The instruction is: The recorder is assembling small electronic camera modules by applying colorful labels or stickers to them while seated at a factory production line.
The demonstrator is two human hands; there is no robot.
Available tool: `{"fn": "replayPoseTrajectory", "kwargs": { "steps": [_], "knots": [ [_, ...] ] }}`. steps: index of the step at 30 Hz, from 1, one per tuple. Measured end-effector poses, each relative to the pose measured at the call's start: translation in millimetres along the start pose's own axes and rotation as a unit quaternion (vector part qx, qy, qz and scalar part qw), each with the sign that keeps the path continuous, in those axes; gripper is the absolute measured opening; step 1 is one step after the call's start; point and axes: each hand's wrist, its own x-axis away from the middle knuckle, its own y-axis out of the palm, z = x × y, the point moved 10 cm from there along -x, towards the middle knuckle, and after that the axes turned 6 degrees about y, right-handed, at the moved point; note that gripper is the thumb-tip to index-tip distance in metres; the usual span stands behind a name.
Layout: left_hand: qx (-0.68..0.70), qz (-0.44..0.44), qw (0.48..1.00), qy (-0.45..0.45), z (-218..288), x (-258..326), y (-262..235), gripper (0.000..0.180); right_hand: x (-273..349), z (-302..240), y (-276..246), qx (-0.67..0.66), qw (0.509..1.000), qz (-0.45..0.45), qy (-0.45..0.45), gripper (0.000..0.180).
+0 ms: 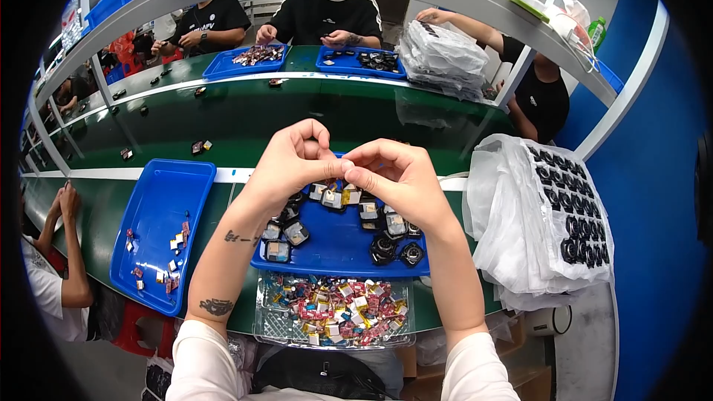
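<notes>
My left hand and my right hand meet fingertip to fingertip above a blue tray. Between the pinched fingers is something very small, too hidden to name. The tray under them holds several small square silver parts and round black parts. Just in front of it lies a clear plastic tray full of small mixed-colour pieces.
A second blue tray with a few small pieces lies to my left. A stack of clear plastic sheets holding black parts is to my right. Beyond runs a green conveyor belt; people work across it and at my left.
</notes>
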Motion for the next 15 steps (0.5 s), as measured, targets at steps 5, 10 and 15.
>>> {"fn": "replayPoseTrajectory", "kwargs": {
  "steps": [5,10,15],
  "knots": [
    [0.093,-0.008,0.993,-0.068,-20.2,5.6,2.7,0.024,-2.6,16.6,7.6,-0.059,0.996,-0.037,0.047,0.023],
    [0.038,0.018,0.997,-0.058,-16.2,2.3,-9.2,0.023,-8.1,12.1,-4.2,-0.046,0.998,0.034,-0.019,0.018],
    [0.003,0.027,0.999,0.024,14.2,5.3,-20.2,0.018,-9.5,7.8,-19.2,-0.079,0.993,0.076,-0.034,0.016]
  ]
}}
